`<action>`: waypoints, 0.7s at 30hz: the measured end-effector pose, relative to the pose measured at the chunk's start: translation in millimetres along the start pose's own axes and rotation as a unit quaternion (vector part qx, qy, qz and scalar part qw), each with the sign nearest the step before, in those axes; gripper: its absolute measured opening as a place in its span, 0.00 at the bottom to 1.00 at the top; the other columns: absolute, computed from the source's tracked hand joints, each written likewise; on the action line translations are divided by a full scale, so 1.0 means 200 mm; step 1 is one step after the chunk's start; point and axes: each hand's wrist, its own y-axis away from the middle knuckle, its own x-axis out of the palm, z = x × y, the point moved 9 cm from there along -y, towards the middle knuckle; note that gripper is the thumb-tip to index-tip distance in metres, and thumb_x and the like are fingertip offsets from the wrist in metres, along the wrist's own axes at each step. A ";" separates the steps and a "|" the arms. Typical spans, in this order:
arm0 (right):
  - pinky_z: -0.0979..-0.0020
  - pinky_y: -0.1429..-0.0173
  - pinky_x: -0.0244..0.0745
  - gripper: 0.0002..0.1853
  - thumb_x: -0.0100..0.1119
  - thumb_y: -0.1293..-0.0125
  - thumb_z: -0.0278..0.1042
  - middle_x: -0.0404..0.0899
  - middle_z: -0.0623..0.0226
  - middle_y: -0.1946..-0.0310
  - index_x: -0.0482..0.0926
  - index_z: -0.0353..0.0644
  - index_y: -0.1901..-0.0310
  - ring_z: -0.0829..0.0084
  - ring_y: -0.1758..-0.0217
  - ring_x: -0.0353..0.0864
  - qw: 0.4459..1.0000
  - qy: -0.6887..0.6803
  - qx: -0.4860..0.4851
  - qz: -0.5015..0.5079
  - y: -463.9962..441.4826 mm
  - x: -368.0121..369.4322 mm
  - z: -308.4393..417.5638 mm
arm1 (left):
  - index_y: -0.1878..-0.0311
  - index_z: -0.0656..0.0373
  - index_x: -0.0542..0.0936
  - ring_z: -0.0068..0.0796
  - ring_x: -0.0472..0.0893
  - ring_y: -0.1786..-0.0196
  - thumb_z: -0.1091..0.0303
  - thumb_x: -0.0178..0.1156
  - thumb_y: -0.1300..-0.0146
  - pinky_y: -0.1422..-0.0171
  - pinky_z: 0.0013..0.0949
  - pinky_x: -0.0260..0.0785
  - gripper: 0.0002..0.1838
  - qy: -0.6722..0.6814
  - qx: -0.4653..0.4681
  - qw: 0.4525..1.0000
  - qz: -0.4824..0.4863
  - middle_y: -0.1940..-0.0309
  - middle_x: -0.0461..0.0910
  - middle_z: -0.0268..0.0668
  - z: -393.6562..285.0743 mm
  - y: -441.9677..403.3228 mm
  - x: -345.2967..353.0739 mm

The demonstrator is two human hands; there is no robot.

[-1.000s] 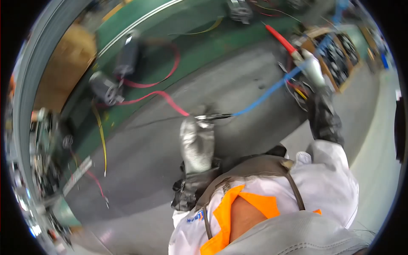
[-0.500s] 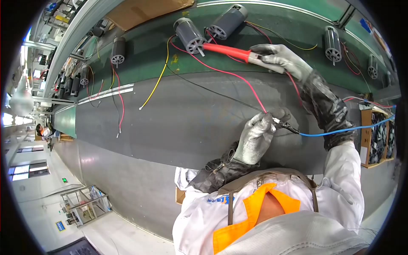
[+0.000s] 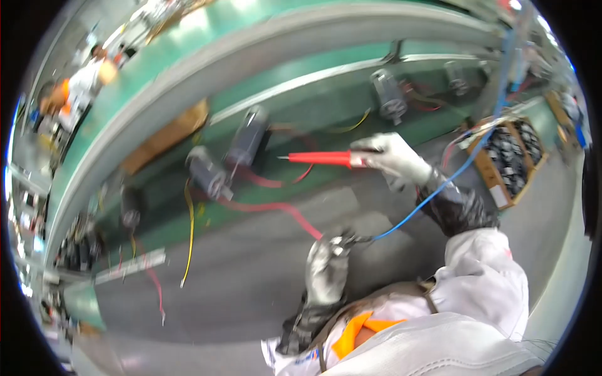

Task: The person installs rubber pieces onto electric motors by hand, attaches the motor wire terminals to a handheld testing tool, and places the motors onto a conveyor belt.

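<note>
My gloved left hand (image 3: 328, 266) is closed on a black clip (image 3: 357, 239) at the end of a blue cable (image 3: 433, 195). A red wire (image 3: 282, 208) runs from a motor (image 3: 209, 174) to those fingers. Gripped in my gloved right hand (image 3: 392, 156) is a red test probe (image 3: 320, 158), its metal tip pointing left, in the air near a second dark motor (image 3: 248, 136). From the first motor a yellow wire (image 3: 190, 232) hangs down over the grey surface. What exactly the left fingertips pinch is blurred.
Other motors (image 3: 389, 95) lie on the green belt (image 3: 313, 135), one (image 3: 130, 207) at the left. A divided box of black parts (image 3: 506, 164) stands at the right. Cardboard (image 3: 168, 138) lies behind the motors. A co-worker (image 3: 78, 88) is at the upper left.
Since half a second ago, the probe tip has come away from the first motor. The view has swung and tilted. My left hand still pinches the clip and wire.
</note>
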 end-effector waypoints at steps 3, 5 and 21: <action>0.67 0.44 0.79 0.24 0.72 0.36 0.38 0.88 0.56 0.51 0.84 0.41 0.40 0.70 0.48 0.87 0.980 -0.055 0.093 -0.167 0.41 -0.42 -0.38 | 0.40 0.65 0.80 0.46 0.79 0.35 0.57 0.61 0.25 0.25 0.54 0.68 0.21 -0.025 -0.015 1.000 0.005 0.41 0.82 0.47 0.03 -0.05 0.07; 0.65 0.44 0.79 0.23 0.71 0.36 0.37 0.87 0.54 0.52 0.84 0.42 0.40 0.68 0.47 0.86 0.952 0.022 0.169 -0.255 0.71 -0.64 -0.53 | 0.42 0.65 0.81 0.46 0.79 0.35 0.55 0.61 0.25 0.25 0.54 0.68 0.22 -0.029 -0.028 0.999 0.015 0.41 0.82 0.47 0.09 -0.09 0.10; 0.61 0.53 0.82 0.29 0.63 0.31 0.55 0.87 0.55 0.53 0.84 0.32 0.45 0.61 0.56 0.88 0.954 -0.162 -0.155 0.201 0.54 -0.05 0.23 | 0.65 0.60 0.76 0.17 0.66 0.67 0.66 0.53 0.21 0.63 0.29 0.59 0.13 -0.636 0.220 0.659 -0.337 0.71 0.70 0.25 -0.74 0.26 -0.15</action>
